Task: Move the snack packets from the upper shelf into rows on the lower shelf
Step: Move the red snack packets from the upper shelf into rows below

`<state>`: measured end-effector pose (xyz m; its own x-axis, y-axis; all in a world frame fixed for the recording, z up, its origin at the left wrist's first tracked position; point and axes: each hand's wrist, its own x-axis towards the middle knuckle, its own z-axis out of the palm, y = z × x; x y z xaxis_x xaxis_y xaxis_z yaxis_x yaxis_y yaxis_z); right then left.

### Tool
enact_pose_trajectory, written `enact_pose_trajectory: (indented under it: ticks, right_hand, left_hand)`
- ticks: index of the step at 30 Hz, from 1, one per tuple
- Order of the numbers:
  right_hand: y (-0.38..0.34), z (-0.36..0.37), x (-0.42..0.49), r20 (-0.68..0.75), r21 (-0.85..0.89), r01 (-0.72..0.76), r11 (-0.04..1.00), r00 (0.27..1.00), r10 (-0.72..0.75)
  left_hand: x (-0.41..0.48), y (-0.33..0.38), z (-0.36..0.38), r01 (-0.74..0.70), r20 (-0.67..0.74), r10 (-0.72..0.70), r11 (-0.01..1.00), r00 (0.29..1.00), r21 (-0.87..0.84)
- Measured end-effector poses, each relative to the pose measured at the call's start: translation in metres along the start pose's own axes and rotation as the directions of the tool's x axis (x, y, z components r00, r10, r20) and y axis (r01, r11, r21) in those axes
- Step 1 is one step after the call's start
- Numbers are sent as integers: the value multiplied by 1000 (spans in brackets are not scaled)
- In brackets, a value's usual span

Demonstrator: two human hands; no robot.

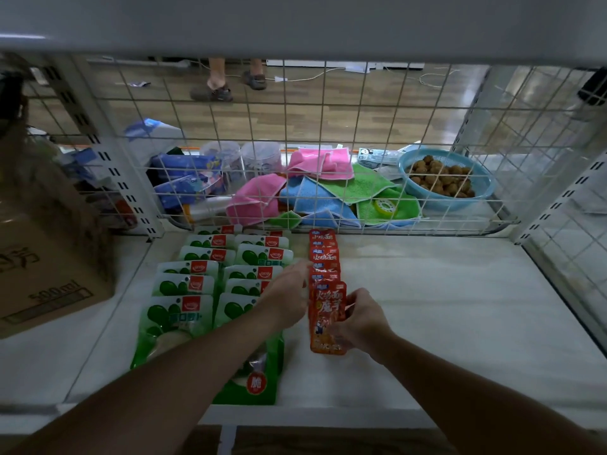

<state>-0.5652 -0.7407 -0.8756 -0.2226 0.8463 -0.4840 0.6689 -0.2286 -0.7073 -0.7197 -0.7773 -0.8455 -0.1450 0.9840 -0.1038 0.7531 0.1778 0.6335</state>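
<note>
**Red packet joins the front of its row**

Our left hand [285, 293] lies with fingers nearly straight against the left side of the row of small red snack packets [323, 254]. Our right hand [361, 318] pinches the frontmost glossy red packet [326, 303] by its right edge, near the front edge of the white lower shelf [460, 307]. We judge the packet light, limp and slippery, so it is best held at its sealed edges. Two rows of green plastic snack packets [197, 285] crowd the left side. A brown cardboard box [49, 267] fills the left corner, and white wire mesh [377, 119] closes the back.
</note>
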Motion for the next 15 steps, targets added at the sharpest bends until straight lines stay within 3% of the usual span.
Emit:
enact_pose_trajectory:
  ticks: [7,15]
  right_hand:
    - [3,11,-3,-65,-148,72,986,995,-82]
    - [2,15,-6,-110,-185,88,979,988,-110]
  left_hand:
    - [-1,-14,-8,-9,1,9,999,1000,54]
    - [0,-12,-9,-29,-9,30,996,1000,79]
